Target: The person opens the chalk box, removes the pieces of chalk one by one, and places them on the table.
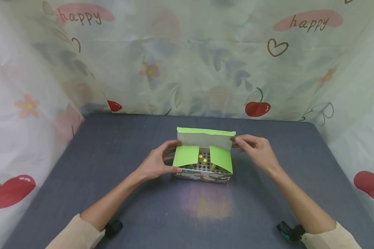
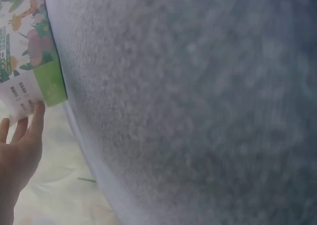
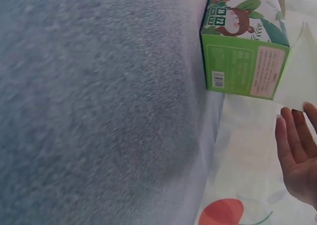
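Note:
A small cardboard box (image 1: 202, 177) with green flaps and printed animals stands on the table with its lid (image 1: 205, 139) raised at the back. Its left side flap (image 1: 186, 155) and right side flap (image 1: 221, 159) lean over the opening. Between them shows a grey insert full of round holes, with a few yellow-tipped sticks (image 1: 204, 160) in it. My left hand (image 1: 156, 162) grips the box's left side, thumb at the front corner. With thumb and fingers, my right hand (image 1: 258, 149) pinches the right edge of the lid. The right wrist view shows the box's green end (image 3: 240, 69).
The dark grey table (image 1: 112, 138) reaches back to a patterned cloth curtain (image 1: 187, 69). More of the same cloth hangs at the left and right sides. Dark wrist devices are on both forearms.

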The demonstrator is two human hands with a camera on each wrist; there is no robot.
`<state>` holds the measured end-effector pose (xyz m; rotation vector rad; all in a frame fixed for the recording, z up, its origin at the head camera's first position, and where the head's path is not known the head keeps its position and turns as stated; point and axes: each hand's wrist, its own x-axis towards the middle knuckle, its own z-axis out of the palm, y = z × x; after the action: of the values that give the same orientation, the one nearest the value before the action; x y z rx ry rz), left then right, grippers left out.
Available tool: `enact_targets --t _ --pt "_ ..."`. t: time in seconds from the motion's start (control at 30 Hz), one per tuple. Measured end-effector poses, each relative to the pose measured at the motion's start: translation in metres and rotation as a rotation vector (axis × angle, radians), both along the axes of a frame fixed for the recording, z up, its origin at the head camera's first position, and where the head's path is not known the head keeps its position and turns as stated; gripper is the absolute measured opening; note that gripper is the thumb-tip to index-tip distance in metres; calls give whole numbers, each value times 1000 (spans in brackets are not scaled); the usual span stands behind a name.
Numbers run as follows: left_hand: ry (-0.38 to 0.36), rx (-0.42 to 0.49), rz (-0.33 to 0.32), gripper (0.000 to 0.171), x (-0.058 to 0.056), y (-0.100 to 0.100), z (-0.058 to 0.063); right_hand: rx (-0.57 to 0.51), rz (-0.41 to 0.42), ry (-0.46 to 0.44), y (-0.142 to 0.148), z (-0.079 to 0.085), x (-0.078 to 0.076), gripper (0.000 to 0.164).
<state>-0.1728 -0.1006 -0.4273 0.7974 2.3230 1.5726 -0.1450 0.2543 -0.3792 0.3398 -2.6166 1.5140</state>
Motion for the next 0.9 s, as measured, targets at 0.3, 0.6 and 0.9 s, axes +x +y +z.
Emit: enact_targets --t 0.3,0.6,0.9 --pt "144 -177 -45 101 -4 -3 6 326 74 224 0 -10 6 43" --pt "247 -366 -52 105 -8 -6 11 611 167 206 0 -15 10 67" --pt "269 -466 -38 101 -6 -4 13 702 243 116 1 -18 16 71"
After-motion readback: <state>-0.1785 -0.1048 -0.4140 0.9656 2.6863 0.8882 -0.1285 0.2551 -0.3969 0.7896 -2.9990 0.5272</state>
